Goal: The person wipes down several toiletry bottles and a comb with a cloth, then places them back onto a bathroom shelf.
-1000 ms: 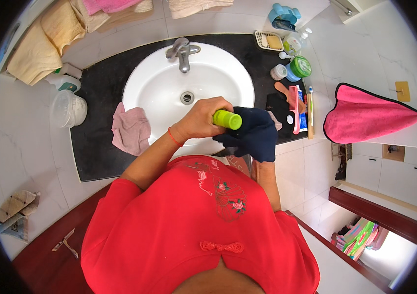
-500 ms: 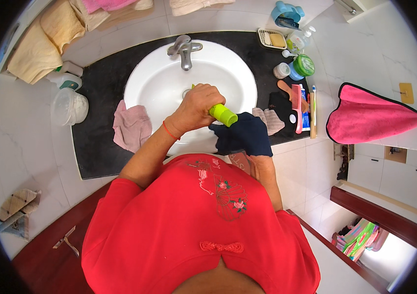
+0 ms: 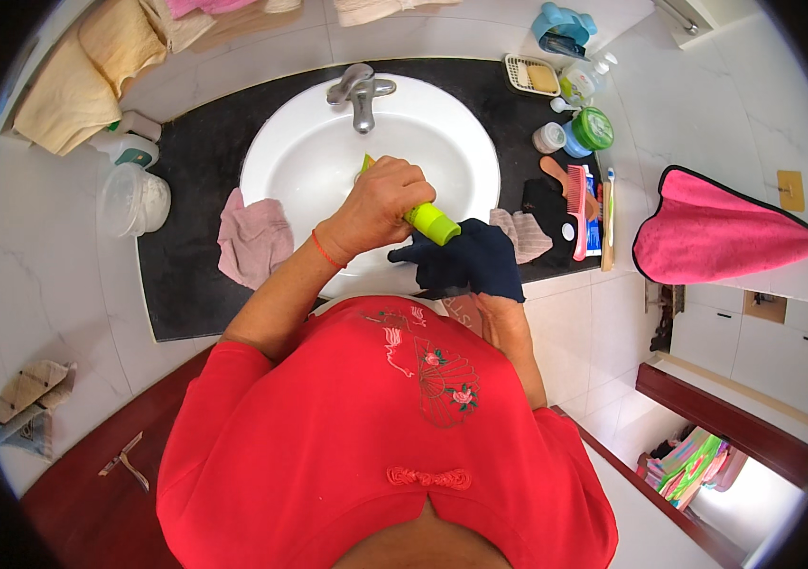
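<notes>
My left hand (image 3: 375, 204), with a red string round its wrist, is closed round a lime-green squeeze tube (image 3: 434, 224) above the basin's near side. The tube's cap end slants down to the right, close over a dark navy cloth (image 3: 472, 264); I cannot tell whether it touches. The cloth looks like a sock and covers my right hand, hiding its fingers, so only the wrist (image 3: 503, 311) shows below it. A pink cloth (image 3: 257, 237) hangs over the basin's left rim. To the right of the navy cloth lies a pale ribbed cloth (image 3: 525, 237), perhaps a sock.
The white basin (image 3: 266, 123) with its chrome tap (image 3: 359, 95) sits in a black counter (image 3: 185, 275). Along the right edge lie a pink comb (image 3: 577, 204), a toothbrush (image 3: 609, 209), jars and a soap dish (image 3: 522, 71). A white tub (image 3: 138, 201) stands at the left.
The navy cloth's left end now reaches a little farther left over the basin. The tube and my left hand have barely moved; the view has shifted slightly.
</notes>
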Tool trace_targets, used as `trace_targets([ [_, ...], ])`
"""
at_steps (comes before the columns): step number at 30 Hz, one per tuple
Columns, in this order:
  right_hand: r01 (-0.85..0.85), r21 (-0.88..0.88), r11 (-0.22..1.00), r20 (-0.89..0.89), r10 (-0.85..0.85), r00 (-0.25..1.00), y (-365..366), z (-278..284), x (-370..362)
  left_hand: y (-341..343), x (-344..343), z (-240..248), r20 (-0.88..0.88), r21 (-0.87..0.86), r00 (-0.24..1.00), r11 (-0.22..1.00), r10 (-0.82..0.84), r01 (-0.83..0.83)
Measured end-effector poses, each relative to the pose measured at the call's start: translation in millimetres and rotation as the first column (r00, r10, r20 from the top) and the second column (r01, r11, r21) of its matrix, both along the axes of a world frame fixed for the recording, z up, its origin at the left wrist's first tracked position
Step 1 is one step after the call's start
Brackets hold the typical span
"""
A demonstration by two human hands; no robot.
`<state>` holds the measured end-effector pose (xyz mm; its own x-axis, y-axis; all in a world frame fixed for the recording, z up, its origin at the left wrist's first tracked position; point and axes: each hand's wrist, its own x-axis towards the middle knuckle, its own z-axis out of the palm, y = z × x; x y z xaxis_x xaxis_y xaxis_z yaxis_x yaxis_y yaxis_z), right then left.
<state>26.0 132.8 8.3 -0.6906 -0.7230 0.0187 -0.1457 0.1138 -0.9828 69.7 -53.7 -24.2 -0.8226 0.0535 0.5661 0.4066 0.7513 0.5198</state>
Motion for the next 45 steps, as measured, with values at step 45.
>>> trace_targets([
  [45, 0.096, 0.056, 0.994, -0.504, -0.054, 0.862, 123.5, 31.3, -8.9, 141.3, -14.5, 41.9, -0.076, 0.161, 0.997, 0.986, -0.026, 0.038],
])
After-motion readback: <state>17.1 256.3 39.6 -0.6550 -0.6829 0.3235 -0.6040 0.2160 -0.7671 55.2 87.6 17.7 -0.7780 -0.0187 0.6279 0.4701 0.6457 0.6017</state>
